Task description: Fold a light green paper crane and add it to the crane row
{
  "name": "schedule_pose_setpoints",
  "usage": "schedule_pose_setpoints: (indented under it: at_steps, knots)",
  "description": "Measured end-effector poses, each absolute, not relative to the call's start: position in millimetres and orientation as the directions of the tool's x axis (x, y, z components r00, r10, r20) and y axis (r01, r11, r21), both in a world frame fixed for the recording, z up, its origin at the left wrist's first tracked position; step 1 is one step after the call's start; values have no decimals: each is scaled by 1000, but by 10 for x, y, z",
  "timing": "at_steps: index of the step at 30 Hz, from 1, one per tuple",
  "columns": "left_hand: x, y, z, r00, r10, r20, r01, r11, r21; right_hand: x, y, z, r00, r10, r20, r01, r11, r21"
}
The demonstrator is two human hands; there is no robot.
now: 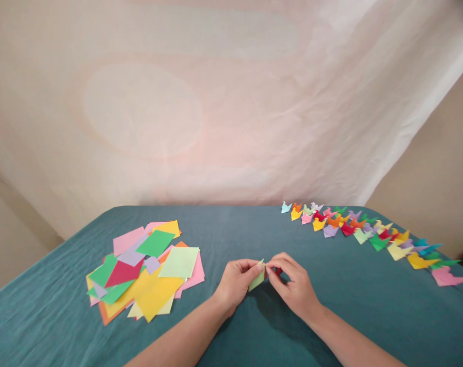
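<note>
My left hand (pixel 237 283) and my right hand (pixel 292 285) meet just above the teal tablecloth (pixel 224 229) near its front middle. Both pinch a small folded piece of light green paper (pixel 257 278) between thumb and fingertips. The left hand holds its left side, the right hand grips its upper right corner. The paper's exact fold is too small to make out.
A loose heap of coloured paper squares (pixel 145 272) lies left of my hands. Several finished folded paper figures (pixel 365 232) run in a band along the table's far right edge. A pale creased sheet (pixel 216 102) hangs behind the table.
</note>
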State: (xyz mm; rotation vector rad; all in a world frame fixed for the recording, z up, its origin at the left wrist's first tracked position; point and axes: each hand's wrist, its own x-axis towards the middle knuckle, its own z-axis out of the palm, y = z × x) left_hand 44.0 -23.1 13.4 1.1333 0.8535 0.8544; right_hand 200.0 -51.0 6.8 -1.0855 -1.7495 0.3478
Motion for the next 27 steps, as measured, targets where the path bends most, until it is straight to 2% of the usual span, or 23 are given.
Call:
schedule_pose_setpoints:
  at_steps: [11,20,27]
  knots:
    - [449,-235,115,380,917,-121,-98,170,980,2001,-504,68,-109,778,619,518,576,-632]
    - [474,-258,144,370,920,-129,-180,207,962,1997,-504,49,-120,760,639,542,590,-599]
    - [478,-255,153,372,916,-152,-174,229,958,1992,-500,30,-120,749,652,546,598,-587]
